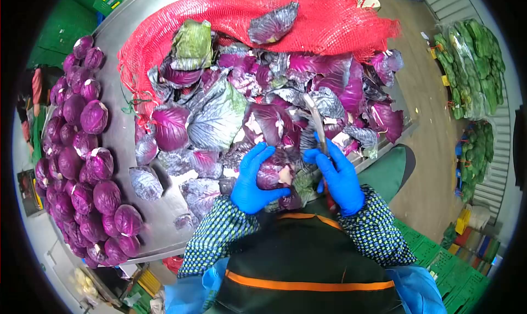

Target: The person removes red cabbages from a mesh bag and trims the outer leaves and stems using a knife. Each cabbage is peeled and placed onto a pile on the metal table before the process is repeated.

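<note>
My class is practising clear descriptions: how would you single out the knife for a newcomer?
On the metal table, find the heap of purple leaves. At its near edge, the blue-gloved right hand grips the knife. Its narrow grey blade sets it apart from the broad leaves around it.

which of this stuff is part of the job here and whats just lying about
In the job, it seems:
knife, in the right hand
red cabbage, by the left hand
loose leaves around them
piled cabbages

Likely just lying about:
red mesh bag
green crates
green vegetables at right
</note>
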`<state>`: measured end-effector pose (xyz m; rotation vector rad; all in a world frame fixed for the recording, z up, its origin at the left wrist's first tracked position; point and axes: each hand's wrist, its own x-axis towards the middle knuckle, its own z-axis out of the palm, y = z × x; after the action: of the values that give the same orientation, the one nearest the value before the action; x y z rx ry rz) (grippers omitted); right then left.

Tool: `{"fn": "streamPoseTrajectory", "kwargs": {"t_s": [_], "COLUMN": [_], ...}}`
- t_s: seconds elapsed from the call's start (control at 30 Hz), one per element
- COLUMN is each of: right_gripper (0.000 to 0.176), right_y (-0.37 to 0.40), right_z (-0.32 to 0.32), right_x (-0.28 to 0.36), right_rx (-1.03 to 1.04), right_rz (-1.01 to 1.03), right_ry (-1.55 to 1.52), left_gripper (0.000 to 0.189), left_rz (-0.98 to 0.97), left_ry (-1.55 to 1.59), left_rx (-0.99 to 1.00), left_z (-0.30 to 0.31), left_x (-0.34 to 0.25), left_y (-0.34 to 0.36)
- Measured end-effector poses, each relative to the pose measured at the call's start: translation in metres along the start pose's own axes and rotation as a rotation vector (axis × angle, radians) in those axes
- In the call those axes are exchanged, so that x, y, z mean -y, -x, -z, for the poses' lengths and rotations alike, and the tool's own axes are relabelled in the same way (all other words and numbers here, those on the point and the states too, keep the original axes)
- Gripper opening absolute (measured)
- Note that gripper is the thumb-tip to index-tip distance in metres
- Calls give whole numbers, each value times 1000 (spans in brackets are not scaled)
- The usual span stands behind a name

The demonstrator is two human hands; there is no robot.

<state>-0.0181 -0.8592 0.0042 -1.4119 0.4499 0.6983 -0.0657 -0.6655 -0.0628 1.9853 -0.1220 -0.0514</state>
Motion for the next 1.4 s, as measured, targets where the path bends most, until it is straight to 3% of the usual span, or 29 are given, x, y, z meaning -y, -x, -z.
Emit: {"fn": "streamPoseTrajectory", "kwargs": {"t_s": [0.07, 0.17, 0.3, 0.33, 0.37, 0.43, 0.47, 0.57, 0.67, 0.7, 0.77, 0.8, 0.83, 0.9, 0.97, 1.03, 1.1, 1.13, 1.17, 1.23, 1.3, 1.37, 1.4], "right_gripper": [43, 43, 39, 41, 41, 41, 41, 40, 37, 37, 28, 20, 18, 17, 18, 18, 21, 26, 34, 45, 52, 52, 38], "right_y": [-3, 9, -23, -28, -37, -63, -69, -50, -44, -42, -25, -15, -11, -16, -15, -18, -38, -42, -48, -30, 12, 19, 16], "right_z": [15, 14, -12, -12, -9, 7, 18, 2, -9, -9, -9, -12, -21, -16, -16, -16, -13, -4, 8, -10, -39, -57, -59], "right_x": [-12, -28, -47, -42, -42, -56, -63, -50, -43, -32, 1, 17, 29, 39, 49, 46, 39, 48, 53, 49, 62, 62, 66], "right_rx": [-12, 116, 169, 205, 205, 89, 33, 134, 3, 11, 105, 153, 99, 75, 61, 59, -67, -129, -106, 4, 332, 324, 282], "right_rz": [626, 529, 546, 425, 429, 12, 286, 218, 359, 374, 103, 67, 187, 237, 253, 249, 469, 276, 299, 650, 567, 889, 1000], "right_ry": [528, 739, 776, 839, 838, 580, 564, 457, 725, 722, 294, 115, 108, 164, 198, 223, 174, 44, 105, 91, 111, 447, 467], "left_gripper": [95, 100, 100, 99, 98, 95, 94, 90, 86, 89, 92, 93, 95, 97, 96, 98, 102, 103, 104, 109, 110, 109, 109], "left_rz": [61, 127, 124, 122, 118, 85, 43, 36, 103, 279, 325, 146, 17, -42, 72, 316, 479, 450, 420, 187, 99, 101, 135], "left_ry": [-15, -42, -27, -25, -22, -34, -39, -69, 200, 571, 953, 820, 550, 474, 845, 1118, 1231, 1325, 1422, 913, 444, 621, 690], "left_rx": [-17, -49, -111, -111, -113, -123, -130, -111, -20, 3, -38, -53, -81, -124, -88, -69, -108, -181, -255, -290, -375, -422, -426], "left_z": [-2, -6, -15, -15, -15, -15, -15, -8, 10, 12, 31, 33, 35, 40, 43, 50, 56, 55, 55, 62, 66, 64, 64], "left_x": [-2, 1, 6, 8, 8, 9, 10, 11, 17, 18, -24, -28, -27, -35, -44, -60, -68, -69, -70, -70, -64, -79, -80], "left_y": [9, 15, 16, 16, 15, 13, 17, 23, 21, 29, 29, 27, 24, 16, 12, 12, 13, 19, 22, 20, 14, 3, 4]}}
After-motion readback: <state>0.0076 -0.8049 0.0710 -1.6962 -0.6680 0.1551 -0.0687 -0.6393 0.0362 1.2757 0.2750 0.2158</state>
